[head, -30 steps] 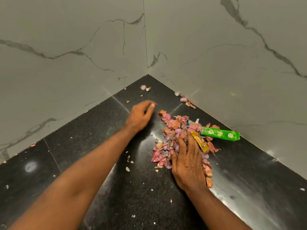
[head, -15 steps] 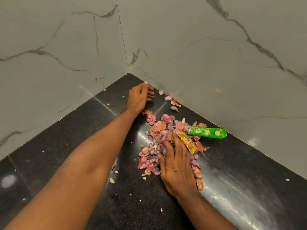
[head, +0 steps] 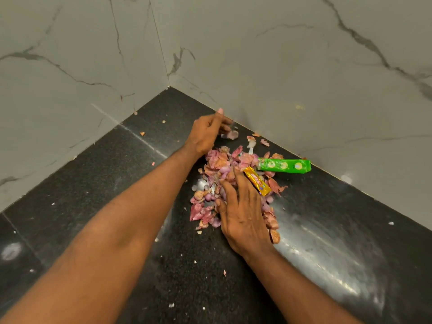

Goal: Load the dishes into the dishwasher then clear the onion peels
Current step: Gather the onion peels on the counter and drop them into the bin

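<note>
I am looking down at a pile of onion peels (head: 224,176) lying on the black counter (head: 98,190), close to the corner where two marble walls (head: 304,66) meet. The pile's long axis is running from near me, a little to the left, up and away toward the right-hand wall.

My right hand (head: 243,213) is lying flat on the near end of the pile, fingers straight and spread, pointing away from me along that same axis; it is pressing down on the peels rather than gripping them. A yellow wrapper (head: 257,181) is lying just beside its fingertips, its long axis slanting from upper left to lower right.

My left hand (head: 205,134) is reaching past the far end of the pile, right at the foot of the right-hand wall. Its fingers are curling around a few loose peels (head: 230,134) there, though motion blur is hiding whether they are actually pinching them, so I cannot tell its hold.

A green wrapper (head: 284,165) is lying at the pile's right edge, almost level, its far end pointing right along the wall. Small scraps (head: 142,134) are scattered over the counter on the left.
</note>
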Demonstrator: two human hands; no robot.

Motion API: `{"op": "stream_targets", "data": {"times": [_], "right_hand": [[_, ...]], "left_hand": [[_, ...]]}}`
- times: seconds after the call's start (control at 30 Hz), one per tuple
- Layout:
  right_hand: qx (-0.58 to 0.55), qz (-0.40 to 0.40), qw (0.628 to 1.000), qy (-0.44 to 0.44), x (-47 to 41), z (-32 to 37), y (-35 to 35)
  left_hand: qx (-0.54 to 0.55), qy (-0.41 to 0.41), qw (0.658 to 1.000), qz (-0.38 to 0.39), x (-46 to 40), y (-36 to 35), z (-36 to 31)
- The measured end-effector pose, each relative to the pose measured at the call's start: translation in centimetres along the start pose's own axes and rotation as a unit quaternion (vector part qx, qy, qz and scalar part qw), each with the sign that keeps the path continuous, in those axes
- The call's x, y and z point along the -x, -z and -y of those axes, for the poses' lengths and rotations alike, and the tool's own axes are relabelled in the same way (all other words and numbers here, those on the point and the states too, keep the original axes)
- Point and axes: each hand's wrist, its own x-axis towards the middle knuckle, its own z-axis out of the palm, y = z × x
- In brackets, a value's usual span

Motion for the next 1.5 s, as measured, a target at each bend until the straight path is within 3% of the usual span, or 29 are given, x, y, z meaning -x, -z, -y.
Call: {"op": "stream_targets", "data": {"times": [0.07, 0.13, 0.23, 0.3, 0.4, 0.57, 0.7, 0.8, 0.9, 0.97, 1.03, 1.2, 1.3, 1.4, 1.5], "right_hand": [[0.007, -0.007, 1.000, 0.008, 0.0, 0.0, -0.1], [0.009, -0.019, 1.000, 0.015, 0.0, -0.1, -0.1], [0.007, -0.031, 0.999, 0.021, 0.1, -0.1, -0.2], [0.003, -0.038, 0.999, 0.025, 0.1, 0.0, -0.3], [-0.039, -0.061, 0.996, 0.048, 0.1, -0.1, -0.3], [-0.235, -0.142, 0.959, 0.074, 1.0, -0.6, 0.7], [-0.260, -0.197, 0.942, 0.083, 0.5, -1.8, 3.0], [-0.221, -0.195, 0.955, 0.044, -3.6, -5.0, 5.6], [-0.166, -0.021, 0.984, -0.055, -8.3, -9.5, 7.6], [-0.132, 0.085, 0.986, -0.048, -9.9, -11.8, 7.8], [-0.114, 0.131, 0.984, -0.028, -10.2, -12.9, 7.1], [-0.279, 0.092, 0.950, -0.109, -7.4, -10.8, 6.2], [-0.342, 0.111, 0.928, -0.092, -5.0, -7.9, 5.6], [-0.347, 0.010, 0.935, -0.077, -3.1, -7.4, 5.3], [-0.280, -0.113, 0.945, -0.125, -1.7, -9.6, 6.5]], "left_hand": [[-0.008, -0.023, 0.999, -0.037, 0.0, -0.1, -0.1], [-0.087, -0.040, 0.995, -0.030, -0.2, -0.4, -0.4], [-0.242, -0.021, 0.966, 0.085, 0.3, -2.6, -1.2], [-0.281, -0.011, 0.949, 0.142, 1.3, -4.1, -1.7], [-0.225, -0.024, 0.960, 0.164, 3.0, -4.1, -2.4], [-0.063, -0.037, 0.972, 0.221, 5.8, -2.1, -2.5], [-0.012, -0.055, 0.992, 0.113, 7.0, 0.9, -1.4], [-0.118, -0.022, 0.991, 0.052, 8.3, 3.0, 0.6], [-0.222, -0.029, 0.973, 0.057, 9.3, 2.8, 1.7], [-0.264, -0.051, 0.960, 0.078, 9.1, 2.2, 1.7], [-0.282, -0.057, 0.954, 0.086, 8.9, 1.9, 1.7], [-0.263, -0.065, 0.958, 0.094, 10.1, 0.8, 1.5], [-0.205, -0.066, 0.972, 0.096, 12.0, -0.5, 1.2], [-0.107, -0.097, 0.988, 0.063, 13.2, -0.8, 1.7], [-0.109, -0.113, 0.988, -0.005, 13.2, -0.7, 2.2]]}}
